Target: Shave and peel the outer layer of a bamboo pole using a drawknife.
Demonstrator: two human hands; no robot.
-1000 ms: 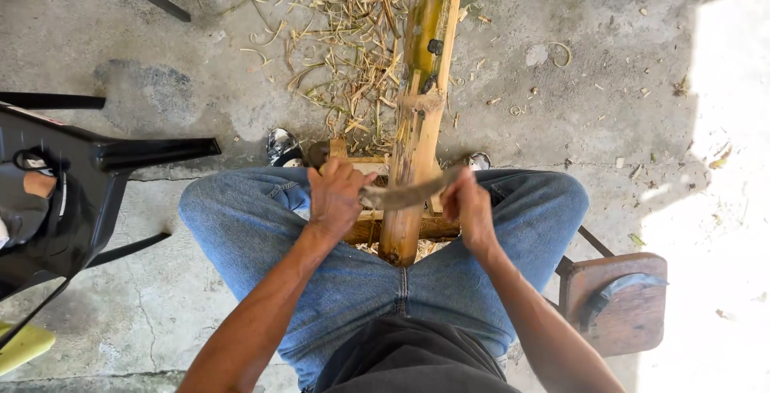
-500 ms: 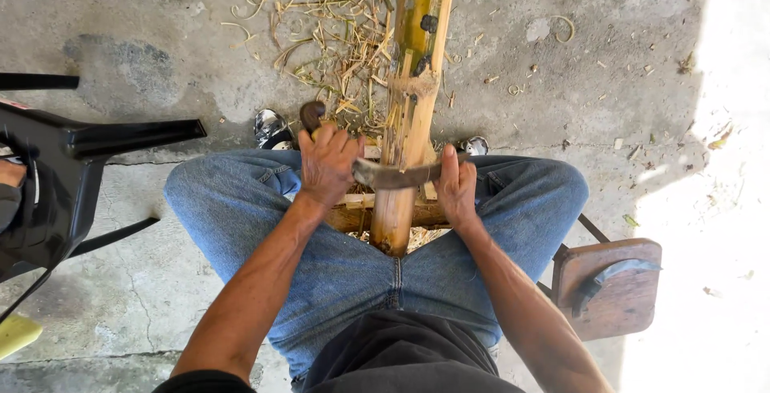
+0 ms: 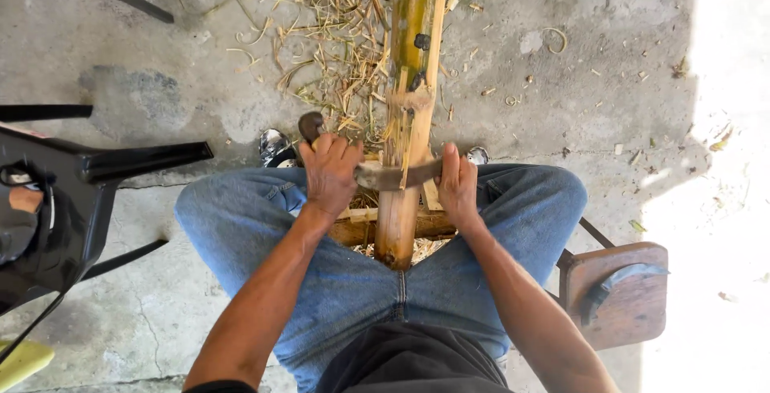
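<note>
While both fists grip the drawknife (image 3: pixel 399 175), bamboo pole (image 3: pixel 407 120) stands between left hand (image 3: pixel 330 175) & right hand (image 3: pixel 457 184).

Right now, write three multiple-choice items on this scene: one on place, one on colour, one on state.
1. Where does the drawknife lie?
A. across the bamboo pole
B. on the wooden stool
C. on the black chair

2. What colour are the jeans?
A. black
B. blue
C. green

3. How many hands hold the drawknife?
A. none
B. one
C. both

Answers: 1 A, the blade crosses the pole between the knees. 2 B, both legs show blue denim. 3 C, the left hand and right hand each wrap fingers around an end.
</note>
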